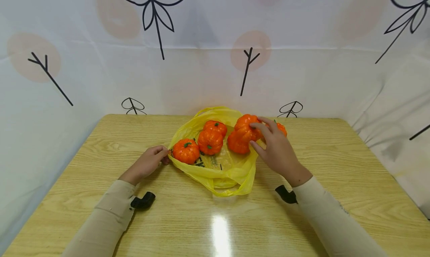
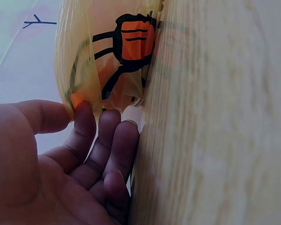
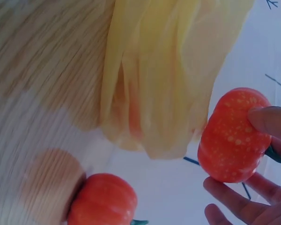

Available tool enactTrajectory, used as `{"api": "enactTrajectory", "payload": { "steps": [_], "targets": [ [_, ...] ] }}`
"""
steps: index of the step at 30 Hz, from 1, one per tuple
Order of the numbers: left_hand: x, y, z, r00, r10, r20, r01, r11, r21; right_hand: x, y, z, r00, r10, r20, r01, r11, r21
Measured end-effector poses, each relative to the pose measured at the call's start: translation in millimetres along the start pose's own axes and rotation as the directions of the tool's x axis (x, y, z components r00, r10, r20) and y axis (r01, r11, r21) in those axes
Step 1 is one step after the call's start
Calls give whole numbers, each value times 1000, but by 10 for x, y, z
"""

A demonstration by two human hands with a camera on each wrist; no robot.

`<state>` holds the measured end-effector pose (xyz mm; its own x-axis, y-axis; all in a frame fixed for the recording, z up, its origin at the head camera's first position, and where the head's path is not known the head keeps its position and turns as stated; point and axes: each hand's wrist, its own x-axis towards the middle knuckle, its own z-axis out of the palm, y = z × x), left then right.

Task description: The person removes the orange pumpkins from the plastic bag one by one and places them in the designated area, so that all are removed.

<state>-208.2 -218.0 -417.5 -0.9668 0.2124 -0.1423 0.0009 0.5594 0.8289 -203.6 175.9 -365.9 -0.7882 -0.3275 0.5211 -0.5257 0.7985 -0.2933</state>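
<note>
A thin yellow plastic bag (image 1: 220,173) lies spread with its mouth up in the middle of the table. Inside sit several small orange pumpkins, among them one at the left (image 1: 186,151), one in the middle (image 1: 210,142) and one at the right (image 1: 237,143). My left hand (image 1: 147,163) pinches the bag's left edge between thumb and index finger. Over the bag's right side, my right hand (image 1: 277,148) holds another pumpkin (image 3: 234,136) between thumb and fingers, its green stem turned toward the palm. One more pumpkin (image 3: 103,201) rests on the table outside the bag, partly behind the right hand in the head view.
The wooden table (image 1: 188,227) meets a white patterned cloth (image 1: 201,77) at its back edge, with cloth along the sides too. A black curved piece shows at the left wrist (image 1: 143,201) and another at the right wrist (image 1: 286,194).
</note>
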Motion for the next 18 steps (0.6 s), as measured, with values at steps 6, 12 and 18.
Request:
{"api": "enactTrajectory", "payload": {
  "steps": [6, 12, 18],
  "targets": [
    [-3, 5, 8, 1000, 0, 5, 0, 1000, -2, 14, 102, -24, 998, 43, -38, -43, 999, -12],
    [0, 6, 12, 1000, -4, -2, 4, 1000, 5, 24, 207, -46, 993, 105, -50, -105, 994, -11],
    [2, -2, 12, 1000, -3, -5, 3, 1000, 3, 38, 293, -57, 987, 143, -67, -143, 990, 4]
  ]
}}
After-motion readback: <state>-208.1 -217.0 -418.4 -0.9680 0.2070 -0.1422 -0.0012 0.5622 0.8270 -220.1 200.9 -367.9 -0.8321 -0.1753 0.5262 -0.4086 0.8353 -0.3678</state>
